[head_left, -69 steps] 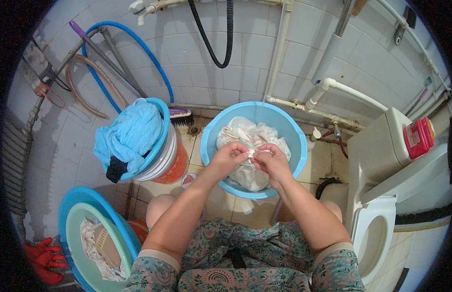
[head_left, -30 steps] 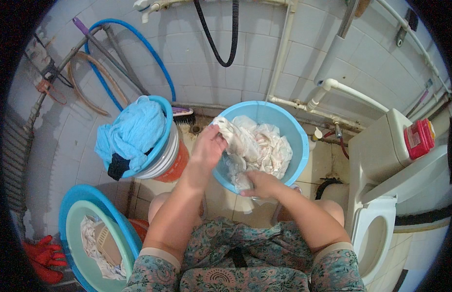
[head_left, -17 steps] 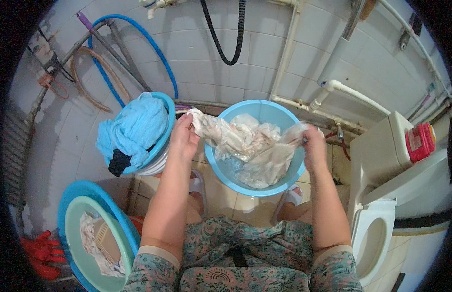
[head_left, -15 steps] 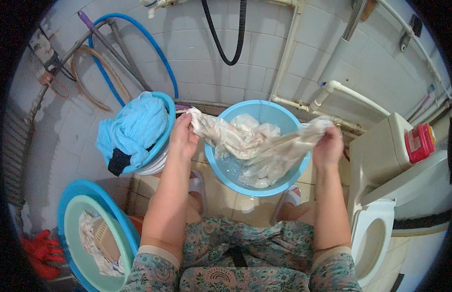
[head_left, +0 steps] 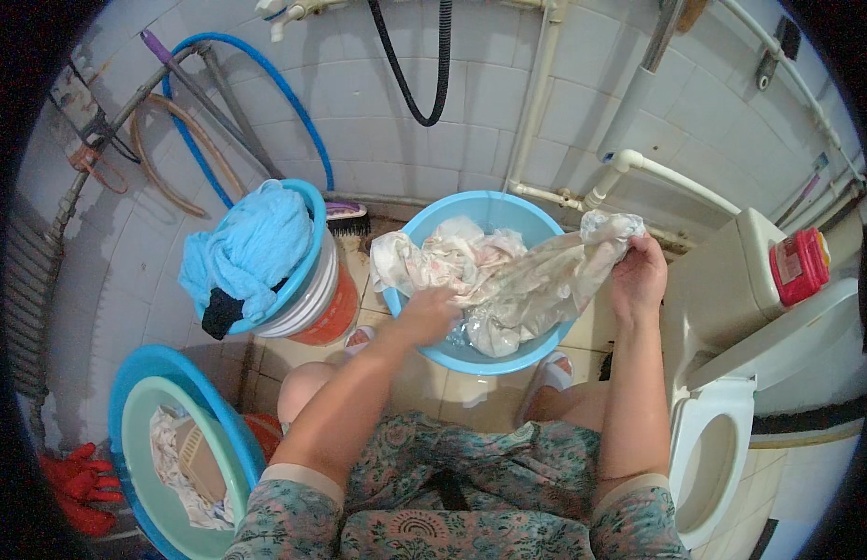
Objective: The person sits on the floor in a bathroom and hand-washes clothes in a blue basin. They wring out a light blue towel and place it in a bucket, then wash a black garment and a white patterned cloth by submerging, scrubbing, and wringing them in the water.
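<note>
A wet, pale patterned garment point(head_left: 555, 285) stretches across the blue basin point(head_left: 485, 362), which holds water and more of the cloth. My right hand point(head_left: 641, 273) is closed on the garment's raised right end, just beyond the basin's right rim. Over the near left rim, my left hand point(head_left: 428, 317) is against the bunched cloth. Motion blurs its fingers, so whether they grip the fabric cannot be made out. Part of the cloth hangs over the basin's left rim.
Left stands an orange and white bucket point(head_left: 329, 313) topped by a basin of light-blue cloth point(head_left: 251, 247). Nearer are a green basin point(head_left: 134, 448) in a larger blue one and red gloves point(head_left: 78, 485). A brush point(head_left: 347, 220) lies by the wall; a toilet point(head_left: 681, 495) stands right.
My left hand has come down and right from the garment's raised left end, which now lies over the basin's rim. My right hand still holds its end, slightly farther right.
</note>
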`<state>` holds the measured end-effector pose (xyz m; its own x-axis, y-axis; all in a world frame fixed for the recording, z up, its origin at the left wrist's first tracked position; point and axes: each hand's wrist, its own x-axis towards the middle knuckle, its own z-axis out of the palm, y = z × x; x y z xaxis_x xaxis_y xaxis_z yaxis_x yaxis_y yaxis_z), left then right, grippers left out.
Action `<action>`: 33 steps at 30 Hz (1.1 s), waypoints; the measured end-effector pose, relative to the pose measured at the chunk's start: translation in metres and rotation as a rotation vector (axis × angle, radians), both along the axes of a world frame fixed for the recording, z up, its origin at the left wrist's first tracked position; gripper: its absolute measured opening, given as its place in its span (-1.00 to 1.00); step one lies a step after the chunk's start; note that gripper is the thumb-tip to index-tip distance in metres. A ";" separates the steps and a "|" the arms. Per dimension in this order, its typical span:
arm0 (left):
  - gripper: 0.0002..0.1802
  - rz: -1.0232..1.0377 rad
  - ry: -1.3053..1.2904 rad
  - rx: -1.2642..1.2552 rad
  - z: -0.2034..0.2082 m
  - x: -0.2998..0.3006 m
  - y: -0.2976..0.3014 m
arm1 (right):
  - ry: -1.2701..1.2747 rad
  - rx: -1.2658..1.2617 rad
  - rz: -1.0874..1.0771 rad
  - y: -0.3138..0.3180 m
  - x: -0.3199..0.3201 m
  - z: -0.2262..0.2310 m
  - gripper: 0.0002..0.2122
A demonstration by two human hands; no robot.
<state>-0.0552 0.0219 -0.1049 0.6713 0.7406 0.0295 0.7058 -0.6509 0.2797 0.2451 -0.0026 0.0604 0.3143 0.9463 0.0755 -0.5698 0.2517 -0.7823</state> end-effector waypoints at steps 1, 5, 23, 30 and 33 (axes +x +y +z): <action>-0.76 -0.064 0.075 0.068 -0.007 0.003 -0.006 | 0.007 0.048 0.038 -0.004 0.000 0.003 -0.79; -0.78 0.183 0.398 -0.064 -0.010 0.014 -0.006 | 0.135 0.155 0.087 -0.007 0.008 0.001 -0.81; -0.73 0.644 -1.441 -0.429 0.113 -0.068 0.050 | -0.405 -0.182 -0.338 0.001 0.067 -0.019 -0.82; -0.57 0.454 -1.898 -1.240 0.105 -0.065 0.052 | -1.530 -0.540 0.174 0.000 0.010 -0.047 -0.48; -0.43 0.343 -1.894 -1.461 0.139 -0.023 0.028 | -1.781 -0.312 0.259 -0.003 -0.037 -0.067 -0.35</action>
<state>-0.0782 0.0502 0.0336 0.4507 0.8666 -0.2141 -0.7424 0.4971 0.4491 0.2083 -0.0060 -0.0064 -0.0738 0.9960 -0.0510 0.9032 0.0451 -0.4268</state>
